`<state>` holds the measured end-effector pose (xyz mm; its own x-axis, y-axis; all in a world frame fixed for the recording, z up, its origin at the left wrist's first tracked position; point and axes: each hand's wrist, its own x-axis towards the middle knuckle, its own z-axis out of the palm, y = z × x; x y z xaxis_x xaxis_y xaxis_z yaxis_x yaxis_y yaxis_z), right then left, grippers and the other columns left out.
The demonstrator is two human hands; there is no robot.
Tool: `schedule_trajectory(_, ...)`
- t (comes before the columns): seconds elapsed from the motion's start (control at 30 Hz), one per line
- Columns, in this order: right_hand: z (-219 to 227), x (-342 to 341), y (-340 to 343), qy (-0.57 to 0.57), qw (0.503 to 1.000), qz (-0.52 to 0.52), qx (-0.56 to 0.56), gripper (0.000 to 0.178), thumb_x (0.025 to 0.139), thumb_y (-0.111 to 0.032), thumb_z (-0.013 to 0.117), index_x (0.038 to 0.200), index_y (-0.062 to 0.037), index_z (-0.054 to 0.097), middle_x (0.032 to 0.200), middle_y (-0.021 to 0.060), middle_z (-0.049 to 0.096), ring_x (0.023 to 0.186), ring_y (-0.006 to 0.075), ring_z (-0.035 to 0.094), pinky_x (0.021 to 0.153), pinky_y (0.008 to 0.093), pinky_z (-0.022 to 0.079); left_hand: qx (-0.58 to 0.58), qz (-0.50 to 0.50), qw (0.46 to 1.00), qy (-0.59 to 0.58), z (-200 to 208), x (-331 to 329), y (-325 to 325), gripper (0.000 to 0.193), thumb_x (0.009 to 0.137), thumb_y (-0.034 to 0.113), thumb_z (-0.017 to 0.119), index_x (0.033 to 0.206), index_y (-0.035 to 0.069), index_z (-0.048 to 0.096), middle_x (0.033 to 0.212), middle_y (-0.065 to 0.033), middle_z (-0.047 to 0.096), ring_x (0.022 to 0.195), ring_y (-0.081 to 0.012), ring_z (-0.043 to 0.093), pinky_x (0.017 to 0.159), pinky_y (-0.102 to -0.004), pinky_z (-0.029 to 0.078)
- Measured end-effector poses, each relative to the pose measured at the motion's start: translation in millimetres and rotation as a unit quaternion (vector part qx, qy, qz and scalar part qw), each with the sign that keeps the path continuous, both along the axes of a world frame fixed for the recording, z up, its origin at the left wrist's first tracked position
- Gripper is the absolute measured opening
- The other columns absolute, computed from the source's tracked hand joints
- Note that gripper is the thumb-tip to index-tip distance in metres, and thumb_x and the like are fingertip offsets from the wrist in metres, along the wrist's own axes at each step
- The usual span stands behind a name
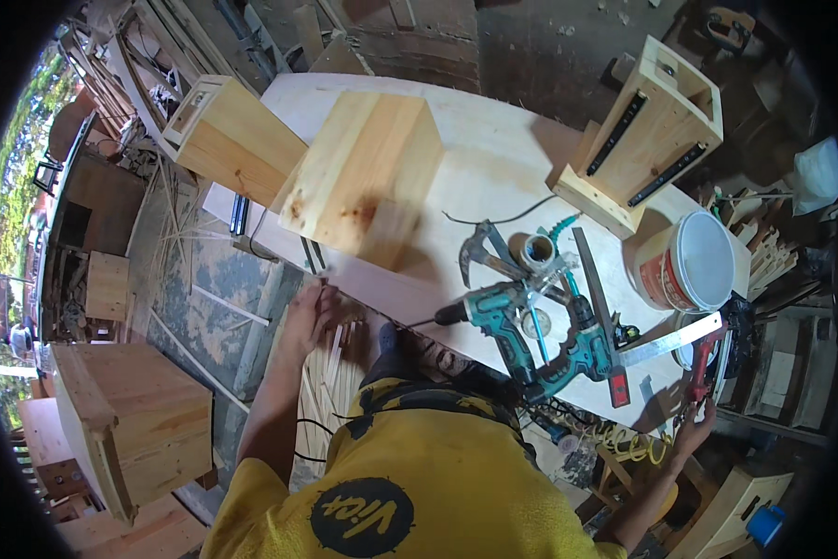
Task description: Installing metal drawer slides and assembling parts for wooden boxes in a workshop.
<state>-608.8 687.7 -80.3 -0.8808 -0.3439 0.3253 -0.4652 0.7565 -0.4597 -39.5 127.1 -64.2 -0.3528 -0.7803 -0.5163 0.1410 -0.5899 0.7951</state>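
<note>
My left hand (313, 315) is at the near edge of the white worktable, its fingers curled at the lower end of a narrow dark metal drawer slide (313, 253). Just beyond it stands a pale wooden box (363, 168) with dark knots. Far to the right, my right hand (694, 429) has its fingers at the lower end of a red tool (701, 373), whose exact kind I cannot make out. Close to that tool lies a flat metal ruler (666, 342). Two teal cordless drills (498, 321) rest between my hands, with a claw hammer (477, 256) behind them.
A wooden box with black slides (656, 135) and a white bucket (700, 261) stand at the right. Another wooden box (242, 140) leans at the far left. On the floor are a wooden cabinet (149, 424) and thin wood strips. A yellow coiled hose (638, 440) hangs beside my right arm.
</note>
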Motion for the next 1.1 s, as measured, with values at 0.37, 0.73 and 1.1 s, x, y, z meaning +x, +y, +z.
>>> schedule_trajectory(0.37,22,167,-100,0.011,0.997,-0.033,0.071,0.036,0.078,0.002,0.062,0.114,0.0049,0.055,0.114,0.0194,0.056,0.108,0.0327,0.051,0.095,0.0408,0.038,-0.120,-0.018,0.964,0.235,-19,-51,-104,0.042,0.090,0.020,0.055,0.129,0.009,0.041,0.127,-0.0099,0.051,0.116,-0.0268,0.049,0.102,-0.0443,0.036)
schedule_trajectory(0.73,92,147,-189,-0.094,0.986,0.126,-0.053,0.030,0.080,0.004,0.057,0.110,0.0064,0.055,0.111,0.0126,0.055,0.100,0.0216,0.054,0.084,0.0301,0.043,0.086,0.089,0.910,0.395,-7,-46,-97,0.050,0.089,0.018,0.057,0.133,0.011,0.035,0.132,-0.0088,0.048,0.122,-0.0264,0.045,0.105,-0.0452,0.034)
schedule_trajectory(1.1,143,128,-269,0.029,0.968,0.243,0.060,0.029,0.078,0.003,0.058,0.108,0.0019,0.058,0.104,0.0136,0.058,0.094,0.0271,0.056,0.077,0.0346,0.044,-0.160,-0.051,0.986,0.010,-43,-51,-39,0.057,0.088,0.029,0.060,0.133,0.004,0.036,0.136,-0.0165,0.042,0.126,-0.0273,0.041,0.100,-0.0436,0.038)
